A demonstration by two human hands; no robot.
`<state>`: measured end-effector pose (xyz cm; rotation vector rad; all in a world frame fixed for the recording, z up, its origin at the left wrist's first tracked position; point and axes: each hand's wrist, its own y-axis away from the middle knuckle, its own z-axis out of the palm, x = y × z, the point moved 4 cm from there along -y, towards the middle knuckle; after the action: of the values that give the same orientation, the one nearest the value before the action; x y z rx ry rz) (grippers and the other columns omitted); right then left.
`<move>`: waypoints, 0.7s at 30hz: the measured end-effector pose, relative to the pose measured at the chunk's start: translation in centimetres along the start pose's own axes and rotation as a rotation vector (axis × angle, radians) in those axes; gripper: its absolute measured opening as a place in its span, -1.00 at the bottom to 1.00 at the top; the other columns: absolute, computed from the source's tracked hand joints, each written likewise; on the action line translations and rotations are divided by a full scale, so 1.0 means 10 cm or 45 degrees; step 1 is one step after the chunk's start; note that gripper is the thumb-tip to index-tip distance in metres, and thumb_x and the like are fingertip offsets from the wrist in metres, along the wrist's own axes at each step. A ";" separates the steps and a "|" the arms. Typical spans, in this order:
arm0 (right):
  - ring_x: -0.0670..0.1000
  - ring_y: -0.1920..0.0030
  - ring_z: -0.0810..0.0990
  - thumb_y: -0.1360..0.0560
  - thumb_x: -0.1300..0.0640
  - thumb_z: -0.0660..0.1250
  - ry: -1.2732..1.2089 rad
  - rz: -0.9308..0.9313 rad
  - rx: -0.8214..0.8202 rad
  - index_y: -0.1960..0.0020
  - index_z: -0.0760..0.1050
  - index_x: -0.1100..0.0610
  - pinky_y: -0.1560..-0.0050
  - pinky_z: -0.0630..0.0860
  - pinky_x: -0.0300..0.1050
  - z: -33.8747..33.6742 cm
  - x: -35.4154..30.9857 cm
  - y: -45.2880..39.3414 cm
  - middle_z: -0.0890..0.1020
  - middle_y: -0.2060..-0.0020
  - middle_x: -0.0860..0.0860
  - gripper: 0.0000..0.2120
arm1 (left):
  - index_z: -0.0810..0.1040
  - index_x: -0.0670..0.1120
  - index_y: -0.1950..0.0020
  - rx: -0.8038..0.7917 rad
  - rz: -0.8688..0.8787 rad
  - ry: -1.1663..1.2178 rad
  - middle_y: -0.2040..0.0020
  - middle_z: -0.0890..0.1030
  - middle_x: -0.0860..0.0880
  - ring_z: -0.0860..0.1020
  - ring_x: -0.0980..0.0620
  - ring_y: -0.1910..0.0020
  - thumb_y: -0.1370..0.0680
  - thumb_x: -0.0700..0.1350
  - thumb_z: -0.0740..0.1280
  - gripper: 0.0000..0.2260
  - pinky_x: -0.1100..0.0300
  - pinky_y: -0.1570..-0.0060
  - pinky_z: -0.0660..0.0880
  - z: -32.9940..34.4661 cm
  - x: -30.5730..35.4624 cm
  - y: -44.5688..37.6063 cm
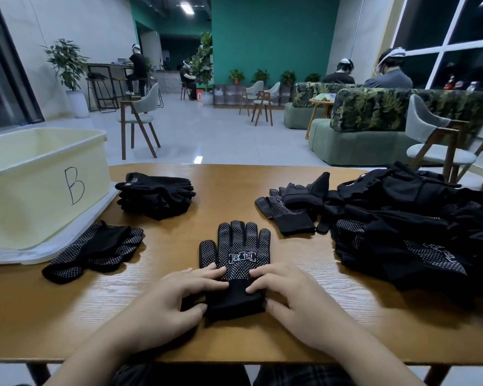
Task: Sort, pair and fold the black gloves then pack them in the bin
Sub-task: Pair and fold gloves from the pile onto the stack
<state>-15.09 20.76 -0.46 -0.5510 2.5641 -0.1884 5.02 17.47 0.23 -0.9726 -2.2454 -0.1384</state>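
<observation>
A black glove with white grip dots and a white logo (236, 246) lies flat in the middle of the wooden table (304, 346), fingers pointing away from me. It looks thick, as if another glove lies under it. My left hand (162, 305) and my right hand (299, 302) both hold its cuff: fingers on top, thumbs tucked against the cuff's left and right edges. A cream bin marked "B" (39, 190) stands at the left. A large loose pile of black gloves (402, 227) fills the right side.
A stack of folded plain black gloves (156, 196) sits beside the bin. A folded dotted pair (95, 252) lies in front of the bin, which rests on a white lid (67, 243). One dotted glove (285, 215) lies spread at the pile's left edge. Chairs and sofas stand beyond the table.
</observation>
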 end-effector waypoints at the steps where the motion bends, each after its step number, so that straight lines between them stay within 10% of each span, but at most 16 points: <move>1: -0.32 -0.27 0.27 -0.47 0.00 0.18 -0.022 0.009 0.034 -0.10 0.53 -0.17 -0.35 0.21 -0.19 0.00 0.00 -0.02 0.37 -0.15 -0.42 -0.74 | 0.26 0.44 -0.28 0.020 0.002 0.026 -0.31 0.26 0.53 0.22 0.41 -0.37 -0.36 0.07 0.15 -0.49 0.49 -0.35 0.10 0.00 0.01 -0.01; 7: -0.05 -0.08 0.44 -0.57 0.00 0.05 -0.024 0.107 0.280 -0.11 0.40 0.04 -0.11 0.38 -0.16 0.01 -0.10 -0.15 0.49 -0.09 -0.09 -0.77 | 0.22 0.39 -0.32 0.163 -0.137 0.009 -0.20 0.48 0.22 0.46 0.18 -0.21 -0.35 0.07 0.31 -0.42 0.11 -0.28 0.38 0.04 -0.07 -0.11; 12: 0.14 0.11 0.49 -0.64 0.04 0.02 -0.152 0.413 0.350 0.00 0.25 0.08 0.16 0.34 0.00 -0.07 -0.04 -0.35 0.52 0.17 0.04 -0.88 | 0.32 0.14 -0.19 0.336 -0.360 0.171 -0.03 0.61 0.10 0.58 0.10 0.00 -0.56 -0.09 0.29 -0.73 0.04 -0.11 0.48 0.00 -0.12 -0.45; 16: 0.22 -0.05 0.54 -0.65 0.03 -0.04 0.015 0.592 0.313 -0.14 0.27 0.10 0.19 0.31 -0.04 -0.07 0.03 -0.60 0.59 0.00 0.11 -0.80 | 0.31 0.01 -0.21 0.456 -0.454 0.087 0.03 0.58 0.13 0.55 0.17 0.10 -0.61 -0.09 0.18 -0.82 0.41 0.17 0.44 -0.02 -0.06 -0.60; 21: 0.16 -0.05 0.59 -0.66 0.01 -0.05 0.274 0.654 0.297 -0.28 0.24 0.08 0.21 0.31 -0.09 -0.01 0.05 -0.69 0.61 -0.05 0.08 -0.73 | 0.22 0.00 -0.20 0.620 -0.308 -0.037 0.08 0.43 0.17 0.46 0.10 0.07 -0.59 -0.14 0.24 -0.74 0.39 0.18 0.34 0.00 -0.02 -0.57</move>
<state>-13.08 14.27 1.00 0.2300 2.7391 -0.3724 1.29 13.28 1.04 -0.4458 -2.2606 0.3067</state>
